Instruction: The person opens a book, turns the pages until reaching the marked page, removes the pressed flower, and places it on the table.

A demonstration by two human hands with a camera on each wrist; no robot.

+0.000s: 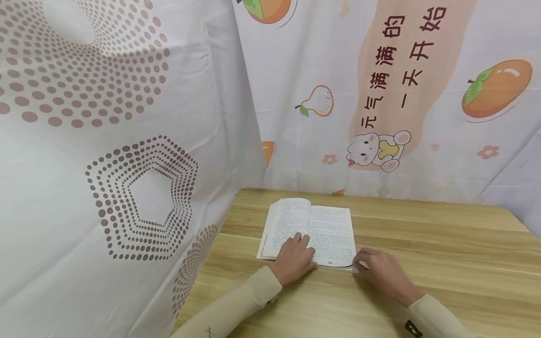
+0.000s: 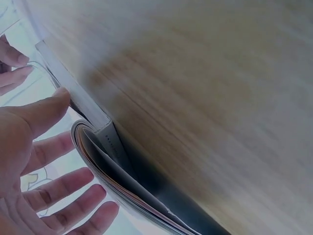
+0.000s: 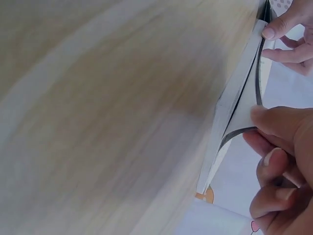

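An open book with printed pages lies on the wooden table. Across its lower middle, near the spine, my left hand rests with fingers spread on the left page. In the left wrist view the left hand has its thumb at the book's bottom edge, beside the curved page stack. At the bottom right corner, my right hand pinches a page. The right wrist view shows the lifted page corner bent between thumb and index finger of the right hand, its other fingers curled.
The wooden table extends to the right of the book and in front of it. A white dotted curtain hangs along the left side. Behind the table hangs a printed cloth with fruit and a cartoon bear.
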